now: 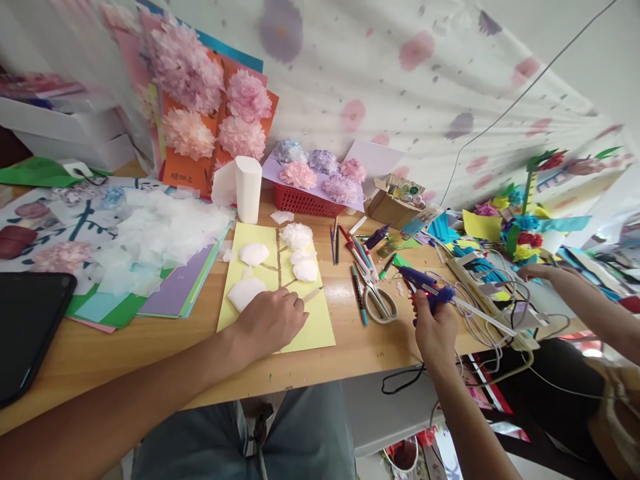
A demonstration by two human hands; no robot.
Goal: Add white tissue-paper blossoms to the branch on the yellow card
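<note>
My left hand (273,321) rests over the lower part of a yellow sheet of paper (307,337), its fingers curled and pressed together. What they hold, if anything, is hidden beneath the hand. A tan strip (314,295) lies on the sheet just beyond the fingertips. White tissue flowers (296,236) and flat white tissue puffs (254,254) sit around a brown stem (279,259) on the sheet. My right hand (436,331) is wrapped round the handle of a blue glue gun (425,285), raised at the table's front edge. Its nozzle points up and left, and a glue stick (485,316) sticks out behind.
Scissors (380,301) and several markers (359,297) lie between my hands. A power strip (493,303) with tangled cords is at the right, near another person's arm (575,287). White tissue sheets (155,230) pile up at left. A white roll (249,190) and red basket (305,201) stand behind.
</note>
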